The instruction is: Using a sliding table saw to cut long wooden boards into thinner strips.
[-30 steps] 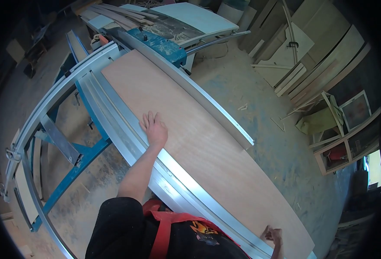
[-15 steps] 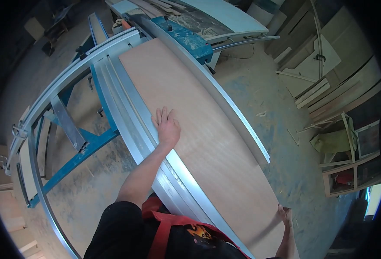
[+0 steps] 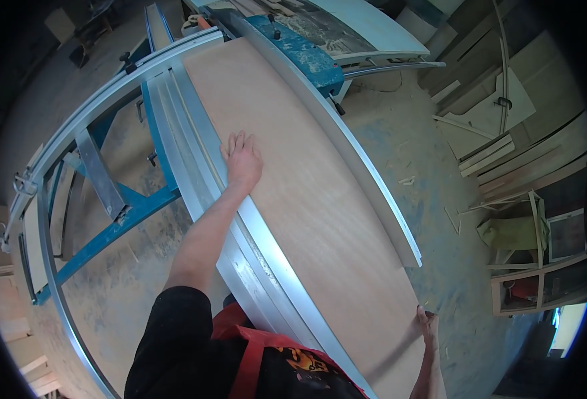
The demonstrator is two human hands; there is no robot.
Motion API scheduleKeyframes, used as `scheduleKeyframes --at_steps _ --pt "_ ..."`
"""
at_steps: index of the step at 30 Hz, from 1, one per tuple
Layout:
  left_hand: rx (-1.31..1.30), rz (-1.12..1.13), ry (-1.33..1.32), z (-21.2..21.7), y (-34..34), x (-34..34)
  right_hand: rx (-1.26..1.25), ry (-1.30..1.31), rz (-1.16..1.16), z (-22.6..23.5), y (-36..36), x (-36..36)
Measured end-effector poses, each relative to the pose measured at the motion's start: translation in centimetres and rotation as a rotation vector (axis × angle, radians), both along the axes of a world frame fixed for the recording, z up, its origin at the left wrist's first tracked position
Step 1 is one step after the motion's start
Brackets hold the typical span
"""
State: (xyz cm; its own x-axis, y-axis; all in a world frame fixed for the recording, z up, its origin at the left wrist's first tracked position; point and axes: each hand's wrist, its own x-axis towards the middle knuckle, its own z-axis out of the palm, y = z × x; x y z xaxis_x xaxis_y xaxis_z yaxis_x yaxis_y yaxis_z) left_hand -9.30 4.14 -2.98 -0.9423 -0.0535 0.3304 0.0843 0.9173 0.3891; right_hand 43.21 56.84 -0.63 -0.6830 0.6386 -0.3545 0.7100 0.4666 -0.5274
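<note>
A long, light-brown wooden panel [image 3: 293,179] lies lengthwise on a panel saw's silver sliding table [image 3: 267,266], alongside a metal fence [image 3: 367,166]. My left hand [image 3: 243,161] rests on the panel near its left edge, fingers stretched out and palm down, holding nothing. At the lower right, my right hand [image 3: 428,322] grips the panel's right edge near the close end, its thumb side upward. The fingers under the edge are hidden. The panel's far end reaches the silver crossbar near the blue saw housing [image 3: 300,50].
A blue support frame [image 3: 114,229] with a curved-looking silver rail [image 3: 57,266] extends on the left. Boards and sheets [image 3: 533,146] lean at the right, above a wooden cabinet frame [image 3: 540,286]. Offcuts [image 3: 406,180] lie on the dusty floor.
The panel has slid forward along the fence, its far end now closer to the crossbar. Both my hands have moved forward with it, keeping their places on the panel.
</note>
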Motion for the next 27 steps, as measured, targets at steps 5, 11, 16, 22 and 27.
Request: scheduleKeyframes --at_steps 5,11,16,22,27 --pt "-0.002 -0.012 -0.004 0.0 0.1 -2.3 0.180 0.093 -0.015 0.5 -3.6 -2.0" --pt "-0.005 0.018 -0.009 -0.6 -0.9 -4.8 0.283 0.314 0.706 4.7 -20.5 -4.8" --pt "0.005 0.015 -0.003 -0.8 -1.8 -7.7 0.363 0.214 0.878 3.0 -22.9 -5.6" --pt "-0.013 0.014 -0.013 -1.6 -3.7 -12.5 0.395 0.223 0.869 0.4 -25.6 -9.4" --pt "-0.004 0.020 0.048 -2.6 -6.3 -18.0 0.418 0.230 0.864 -0.5 -28.4 -14.7"
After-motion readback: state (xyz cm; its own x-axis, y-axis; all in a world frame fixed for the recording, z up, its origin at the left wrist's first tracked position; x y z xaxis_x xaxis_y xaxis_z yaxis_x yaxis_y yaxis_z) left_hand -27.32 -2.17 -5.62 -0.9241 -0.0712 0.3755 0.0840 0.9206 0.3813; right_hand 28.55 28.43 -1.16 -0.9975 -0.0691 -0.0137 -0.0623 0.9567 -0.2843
